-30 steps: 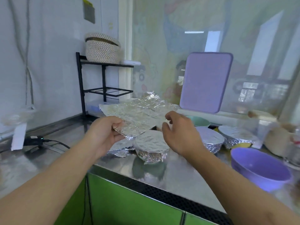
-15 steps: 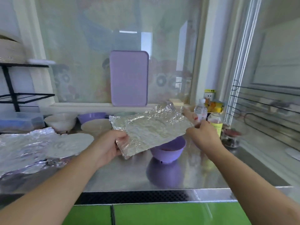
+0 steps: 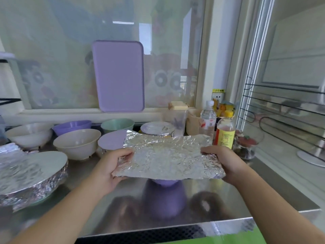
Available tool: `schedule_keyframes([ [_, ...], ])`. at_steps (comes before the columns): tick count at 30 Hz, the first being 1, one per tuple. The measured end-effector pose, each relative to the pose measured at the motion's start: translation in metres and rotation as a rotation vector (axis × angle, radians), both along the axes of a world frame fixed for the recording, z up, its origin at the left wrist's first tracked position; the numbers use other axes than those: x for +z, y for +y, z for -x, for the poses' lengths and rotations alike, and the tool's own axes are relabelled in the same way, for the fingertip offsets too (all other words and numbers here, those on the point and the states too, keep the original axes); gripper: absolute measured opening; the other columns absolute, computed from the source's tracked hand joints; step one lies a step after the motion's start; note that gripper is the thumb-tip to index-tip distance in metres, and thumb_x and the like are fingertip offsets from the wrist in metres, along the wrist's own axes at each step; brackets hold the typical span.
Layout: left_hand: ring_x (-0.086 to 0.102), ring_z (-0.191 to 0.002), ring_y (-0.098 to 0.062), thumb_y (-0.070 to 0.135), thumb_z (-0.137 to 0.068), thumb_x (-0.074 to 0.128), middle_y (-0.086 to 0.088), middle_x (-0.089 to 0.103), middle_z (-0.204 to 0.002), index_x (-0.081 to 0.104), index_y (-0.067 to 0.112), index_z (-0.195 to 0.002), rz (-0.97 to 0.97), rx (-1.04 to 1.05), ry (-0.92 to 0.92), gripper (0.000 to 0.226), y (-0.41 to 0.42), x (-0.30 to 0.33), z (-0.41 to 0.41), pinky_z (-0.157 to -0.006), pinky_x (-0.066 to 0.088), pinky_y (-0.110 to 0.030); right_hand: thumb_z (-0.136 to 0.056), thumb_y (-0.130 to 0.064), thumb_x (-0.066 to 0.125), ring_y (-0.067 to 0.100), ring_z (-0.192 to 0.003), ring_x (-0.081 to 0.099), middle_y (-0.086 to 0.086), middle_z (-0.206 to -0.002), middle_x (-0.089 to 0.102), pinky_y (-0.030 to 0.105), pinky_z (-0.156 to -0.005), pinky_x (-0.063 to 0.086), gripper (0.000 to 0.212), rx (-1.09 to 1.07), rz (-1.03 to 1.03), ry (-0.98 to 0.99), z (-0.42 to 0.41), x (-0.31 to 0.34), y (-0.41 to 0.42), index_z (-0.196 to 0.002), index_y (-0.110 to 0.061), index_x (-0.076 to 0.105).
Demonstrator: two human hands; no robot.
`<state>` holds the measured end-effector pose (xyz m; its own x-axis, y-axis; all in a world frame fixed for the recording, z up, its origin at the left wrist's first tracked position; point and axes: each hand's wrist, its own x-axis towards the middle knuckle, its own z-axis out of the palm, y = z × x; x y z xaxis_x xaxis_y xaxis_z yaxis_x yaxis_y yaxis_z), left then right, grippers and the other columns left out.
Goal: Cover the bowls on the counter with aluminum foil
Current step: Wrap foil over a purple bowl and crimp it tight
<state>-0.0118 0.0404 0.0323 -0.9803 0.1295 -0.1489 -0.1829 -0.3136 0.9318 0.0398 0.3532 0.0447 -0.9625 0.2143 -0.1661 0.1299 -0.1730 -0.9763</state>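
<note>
A crinkled sheet of aluminum foil [image 3: 167,155] lies flat over a purple bowl [image 3: 164,182], hiding all but the bowl's base. My left hand [image 3: 112,166] grips the sheet's left edge, and my right hand [image 3: 223,161] grips its right edge. Foil-covered bowls stand at the left [image 3: 31,173] and at the back [image 3: 157,128]. Another covered bowl [image 3: 111,141] sits just behind my left hand. Uncovered bowls stand behind: two white [image 3: 77,143] [image 3: 29,134], one purple [image 3: 72,125], one green [image 3: 117,125].
Bottles [image 3: 225,131] [image 3: 208,120], a lidded jar [image 3: 177,117] and a small glass dish [image 3: 246,147] crowd the back right. A purple board [image 3: 119,76] leans on the window. A wire rack [image 3: 281,110] lines the right wall. The steel counter's front edge [image 3: 158,226] runs below.
I have turned right from the covered bowls to the purple bowl. Both hands brought the foil sheet down from above it until it lies flat over the bowl.
</note>
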Motion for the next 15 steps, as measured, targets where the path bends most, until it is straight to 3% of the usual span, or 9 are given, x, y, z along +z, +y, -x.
schedule_keyframes([
  [2,0.075,-0.071,-0.022,0.014,-0.092,0.065,-0.008,0.078,-0.092,0.077,0.009,-0.103,-0.132,0.023,-0.015,0.017,0.004,-0.008,0.01,-0.075,0.055,-0.036,-0.098,-0.006,0.061,0.035,-0.085,0.077,0.021,-0.103,0.077,0.038,-0.067,0.063,0.024,0.003,0.128,0.033,0.014,-0.004,-0.001,-0.116,0.004,0.072],
  [5,0.075,-0.079,-0.026,0.015,-0.086,0.064,-0.011,0.077,-0.097,0.075,0.008,-0.109,-0.276,0.025,-0.01,0.027,0.013,-0.024,0.019,-0.073,0.06,-0.034,-0.094,-0.01,0.062,0.034,-0.079,0.074,0.018,-0.095,0.073,0.041,-0.075,0.06,0.017,-0.019,0.283,0.112,0.03,-0.013,-0.007,-0.105,-0.003,0.073],
  [7,0.075,-0.077,-0.026,0.016,-0.081,0.064,-0.011,0.075,-0.093,0.075,0.008,-0.102,-0.303,-0.001,0.015,0.025,0.017,-0.031,0.023,-0.074,0.057,-0.037,-0.093,-0.009,0.061,0.029,-0.068,0.073,0.014,-0.081,0.073,0.035,-0.067,0.059,0.016,-0.045,0.324,0.158,0.038,-0.024,-0.006,-0.087,-0.005,0.075],
  [10,0.07,-0.066,-0.022,0.015,-0.077,0.064,-0.007,0.071,-0.075,0.073,0.01,-0.08,-0.262,0.032,0.04,0.011,0.013,-0.036,0.034,-0.064,0.055,-0.031,-0.097,-0.007,0.057,0.021,-0.051,0.068,0.008,-0.063,0.068,0.025,-0.049,0.055,0.04,-0.112,0.351,0.192,0.049,-0.033,0.0,-0.061,-0.01,0.074],
  [13,0.063,-0.07,-0.024,0.013,-0.075,0.062,-0.008,0.064,-0.078,0.071,0.011,-0.068,-0.264,0.019,0.014,0.012,0.009,-0.04,0.039,-0.069,0.053,-0.034,-0.096,-0.011,0.061,0.022,-0.055,0.07,0.008,-0.068,0.071,0.028,-0.054,0.055,0.021,-0.092,0.297,0.169,0.048,-0.035,0.002,-0.079,-0.009,0.072],
  [15,0.07,-0.065,-0.024,0.01,-0.085,0.055,-0.007,0.071,-0.075,0.076,0.013,-0.06,-0.247,0.006,0.003,0.033,0.009,-0.041,0.039,-0.062,0.058,-0.029,-0.096,-0.013,0.064,0.017,-0.053,0.069,0.007,-0.069,0.07,0.024,-0.051,0.054,0.016,-0.09,0.246,0.162,0.049,-0.039,0.004,-0.082,-0.01,0.07],
])
